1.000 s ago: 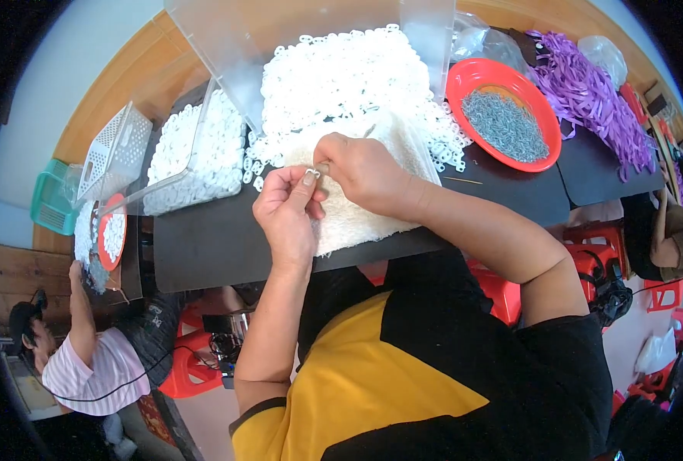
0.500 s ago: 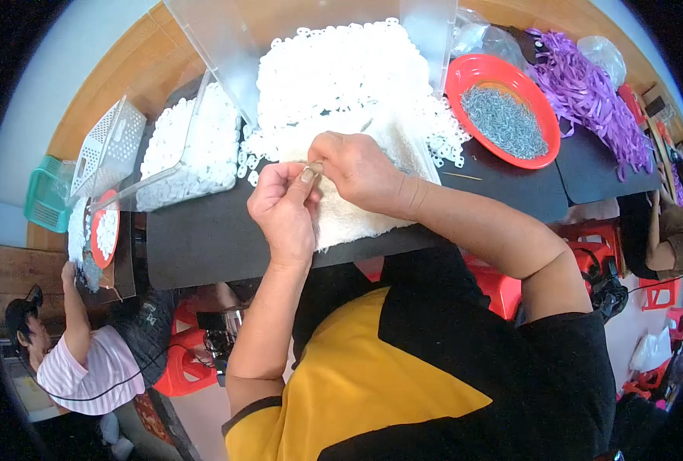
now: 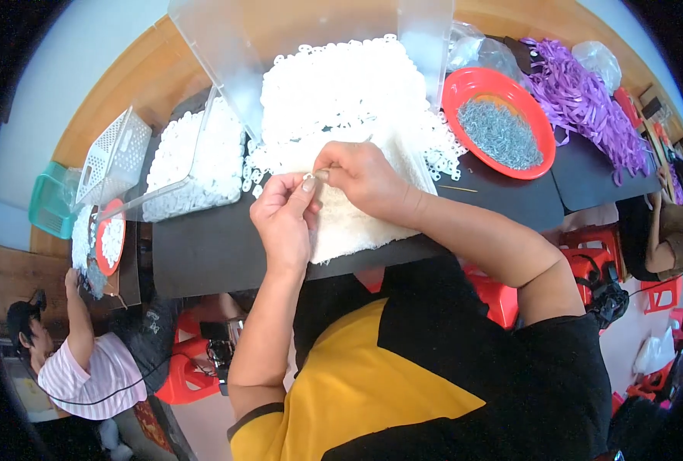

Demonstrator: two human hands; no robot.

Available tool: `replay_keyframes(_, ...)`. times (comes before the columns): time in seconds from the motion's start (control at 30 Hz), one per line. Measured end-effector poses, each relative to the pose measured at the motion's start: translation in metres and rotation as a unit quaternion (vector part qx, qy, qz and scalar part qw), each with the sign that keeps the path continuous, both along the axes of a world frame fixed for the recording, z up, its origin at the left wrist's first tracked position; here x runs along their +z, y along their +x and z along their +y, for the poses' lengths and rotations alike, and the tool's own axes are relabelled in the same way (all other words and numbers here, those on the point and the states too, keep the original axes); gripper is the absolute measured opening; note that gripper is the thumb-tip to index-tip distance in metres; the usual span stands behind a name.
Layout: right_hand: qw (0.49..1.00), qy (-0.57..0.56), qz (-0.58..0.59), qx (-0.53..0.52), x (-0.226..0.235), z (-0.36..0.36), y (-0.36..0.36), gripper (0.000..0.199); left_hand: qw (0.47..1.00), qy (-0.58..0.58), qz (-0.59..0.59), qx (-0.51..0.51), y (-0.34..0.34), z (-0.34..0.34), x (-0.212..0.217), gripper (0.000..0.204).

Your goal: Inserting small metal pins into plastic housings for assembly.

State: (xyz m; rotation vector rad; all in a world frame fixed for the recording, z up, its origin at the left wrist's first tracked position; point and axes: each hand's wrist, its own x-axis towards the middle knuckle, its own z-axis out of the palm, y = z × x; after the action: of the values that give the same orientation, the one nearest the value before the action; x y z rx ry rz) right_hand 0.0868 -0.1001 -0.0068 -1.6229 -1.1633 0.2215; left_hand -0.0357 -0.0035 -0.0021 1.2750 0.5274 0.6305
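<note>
My left hand (image 3: 286,219) pinches a small white plastic piece (image 3: 308,177) between thumb and forefinger. The fingers of my right hand (image 3: 366,178) close at the same spot, pressed together against the piece; whether they hold something of their own is too small to see. Both hands are over a cream towel (image 3: 357,230) spread on the dark table. Just beyond them lies a big heap of white plastic pieces (image 3: 341,84) with holes, spilling from a clear tub (image 3: 222,46). To the right, a red oval basin (image 3: 453,88) holds many small metal hooks or pins (image 3: 502,134).
Left stands a clear bin of white pieces (image 3: 191,165), beside a white perforated basket (image 3: 119,157) and a green basket (image 3: 49,203). A thin stick (image 3: 458,189) rests right of the towel. Purple ribbons (image 3: 587,107) pile at far right. A person in a striped shirt (image 3: 99,369) works at left.
The view has shifted slightly, so the table sits a little lower. My fingertips stay together, and the white piece between them shows more plainly now.
</note>
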Motion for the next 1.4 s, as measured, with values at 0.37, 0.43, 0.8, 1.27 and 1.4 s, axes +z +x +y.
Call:
replay_keyframes(0.37,0.999,0.001,0.027,-0.036,0.009,-0.001,0.013,0.009,0.995,-0.041,-0.072,-0.061,0.026,0.015,0.001,0.007)
replay_keyframes(0.43,0.998,-0.031,0.005,-0.062,0.012,0.004,0.025,0.008,0.995,-0.014,0.056,-0.079,0.023,0.020,0.000,0.006)
replay_keyframes(0.8,0.870,-0.301,-0.369,-0.126,0.021,0.049,0.090,0.013,0.997,-0.014,0.003,-0.082,0.022,0.022,-0.005,0.009)
replay_keyframes(1.27,0.957,-0.117,-0.260,-0.058,0.017,0.013,0.015,0.010,0.982,-0.145,-0.116,-0.024,0.022,0.034,-0.012,0.009)
replay_keyframes(1.4,0.902,-0.162,-0.399,-0.037,0.012,0.005,0.007,0.009,0.985,-0.135,-0.102,-0.033,0.023,0.035,-0.007,0.009)
